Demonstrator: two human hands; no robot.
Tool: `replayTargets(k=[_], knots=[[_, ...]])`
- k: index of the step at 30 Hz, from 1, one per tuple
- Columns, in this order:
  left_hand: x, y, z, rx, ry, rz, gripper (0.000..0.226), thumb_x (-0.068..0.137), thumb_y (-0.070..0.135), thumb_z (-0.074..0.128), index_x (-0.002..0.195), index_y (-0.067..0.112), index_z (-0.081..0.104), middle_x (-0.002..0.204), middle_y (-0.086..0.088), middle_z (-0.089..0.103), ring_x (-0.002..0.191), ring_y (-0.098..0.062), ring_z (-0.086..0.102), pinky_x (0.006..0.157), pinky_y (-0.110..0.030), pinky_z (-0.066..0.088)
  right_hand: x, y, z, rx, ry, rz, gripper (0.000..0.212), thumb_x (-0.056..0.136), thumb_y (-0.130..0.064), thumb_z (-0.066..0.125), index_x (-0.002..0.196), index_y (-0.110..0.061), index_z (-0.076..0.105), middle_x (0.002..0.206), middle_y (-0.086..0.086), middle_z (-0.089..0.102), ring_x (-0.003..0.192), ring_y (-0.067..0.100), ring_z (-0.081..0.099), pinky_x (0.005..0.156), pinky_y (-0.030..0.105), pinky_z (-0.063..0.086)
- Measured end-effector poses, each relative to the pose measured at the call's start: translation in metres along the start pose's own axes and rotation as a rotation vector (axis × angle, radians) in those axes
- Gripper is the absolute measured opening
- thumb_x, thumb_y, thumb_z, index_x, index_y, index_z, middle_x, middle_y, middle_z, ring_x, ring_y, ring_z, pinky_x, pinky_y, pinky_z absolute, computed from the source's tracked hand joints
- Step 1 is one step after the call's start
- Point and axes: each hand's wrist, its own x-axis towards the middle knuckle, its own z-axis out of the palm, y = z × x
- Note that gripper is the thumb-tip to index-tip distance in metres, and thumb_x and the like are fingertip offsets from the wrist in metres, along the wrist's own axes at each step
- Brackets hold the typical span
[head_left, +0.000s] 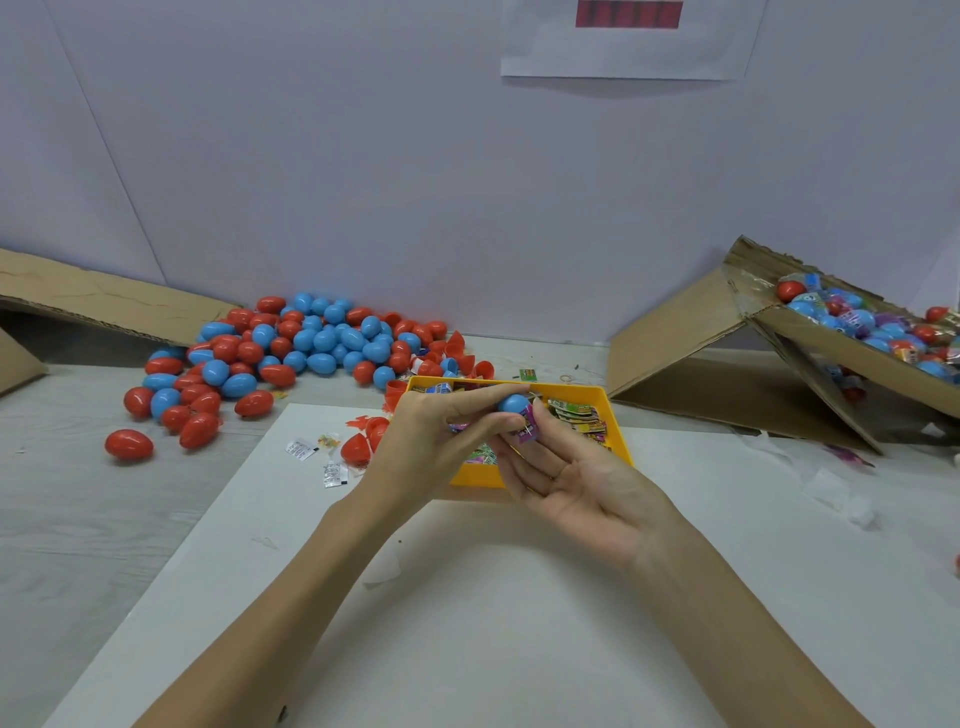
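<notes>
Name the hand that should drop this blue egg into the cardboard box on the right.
Right, likely: the right hand touches the purple label on the blue egg and lies nearer the cardboard box; the left hand would cross over.
</notes>
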Motion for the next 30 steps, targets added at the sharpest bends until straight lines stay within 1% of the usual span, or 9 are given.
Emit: replayTargets(k=[3,8,13,17,20,22,24,27,30], knots=[[0.000,0.000,0.000,-0.028,-0.034,0.001,0.038,0.091,0.030,0.067,0.128,0.023,0.069,0.117,0.025,0.067,0.113,0.008,0.064,0.091,-0.012,0.052,0.000,0.000,-0.001,0.000,0.010,0.005,0.034,0.081,-0.019,0.078,0.113,-0.007,0.075,0.114,0.021,0.075,0.104,0.032,0.075,0.084,0.038,0.063],[0.000,0.001,0.001,-0.068,-0.046,-0.002,0.036,0.092,0.028,0.067,0.127,0.024,0.070,0.122,0.013,0.071,0.114,0.003,0.065,0.093,-0.018,0.054,0.000,-0.001,-0.002,0.005,0.001,0.006,0.033,0.083,-0.018,0.077,0.115,-0.007,0.074,0.114,0.022,0.075,0.104,0.031,0.075,0.085,0.038,0.063],[-0.002,0.001,0.001,-0.056,-0.059,0.014,0.035,0.092,0.026,0.067,0.127,0.028,0.069,0.122,0.019,0.069,0.116,0.005,0.063,0.094,-0.017,0.054,0.001,0.000,-0.002,0.000,0.015,-0.026,0.039,0.089,-0.017,0.074,0.126,-0.006,0.068,0.114,0.022,0.074,0.104,0.031,0.075,0.082,0.037,0.064],[-0.002,-0.001,0.007,0.053,-0.064,0.072,0.037,0.093,0.013,0.072,0.129,0.019,0.071,0.119,0.004,0.073,0.115,-0.007,0.065,0.096,-0.027,0.055,0.002,0.002,-0.003,0.007,0.033,-0.071,0.034,0.097,-0.015,0.066,0.129,-0.004,0.066,0.101,0.019,0.074,0.091,0.030,0.076,0.076,0.038,0.063],[-0.003,0.002,0.014,0.171,-0.060,0.171,0.040,0.094,0.005,0.069,0.133,0.014,0.068,0.122,0.000,0.071,0.116,-0.010,0.062,0.098,-0.028,0.053,0.005,0.003,-0.005,-0.042,0.042,-0.154,0.030,0.101,-0.016,0.061,0.129,-0.006,0.066,0.115,0.020,0.072,0.105,0.031,0.073,0.086,0.040,0.062],[-0.003,0.002,0.015,0.183,-0.037,0.208,0.041,0.093,0.002,0.069,0.134,0.012,0.066,0.127,0.000,0.070,0.121,-0.012,0.061,0.102,-0.027,0.051,0.006,0.005,-0.006,-0.110,0.024,-0.206,0.026,0.103,-0.017,0.059,0.123,-0.005,0.069,0.115,0.020,0.074,0.108,0.028,0.073,0.091,0.039,0.061],[-0.002,0.003,0.013,0.154,-0.022,0.208,0.042,0.091,0.002,0.072,0.132,0.011,0.067,0.128,0.000,0.069,0.123,-0.010,0.061,0.104,-0.023,0.049,0.006,0.005,-0.007,-0.177,0.010,-0.236,0.025,0.103,-0.019,0.059,0.118,-0.004,0.071,0.112,0.018,0.075,0.106,0.025,0.074,0.090,0.036,0.062],[0.000,0.005,0.010,0.149,-0.035,0.205,0.042,0.087,0.002,0.077,0.128,0.012,0.071,0.122,-0.001,0.070,0.116,-0.009,0.063,0.099,-0.017,0.050,0.007,0.007,-0.009,-0.259,0.012,-0.257,0.023,0.103,-0.020,0.058,0.115,-0.007,0.073,0.114,0.017,0.076,0.108,0.026,0.073,0.093,0.038,0.060],[0.003,0.006,0.005,0.160,-0.026,0.204,0.042,0.086,-0.001,0.076,0.126,0.011,0.072,0.118,-0.002,0.071,0.109,-0.013,0.065,0.094,-0.020,0.054,0.008,0.007,-0.008,-0.311,-0.021,-0.291,0.026,0.104,-0.021,0.056,0.122,-0.007,0.070,0.115,0.015,0.075,0.111,0.026,0.072,0.098,0.040,0.058]])
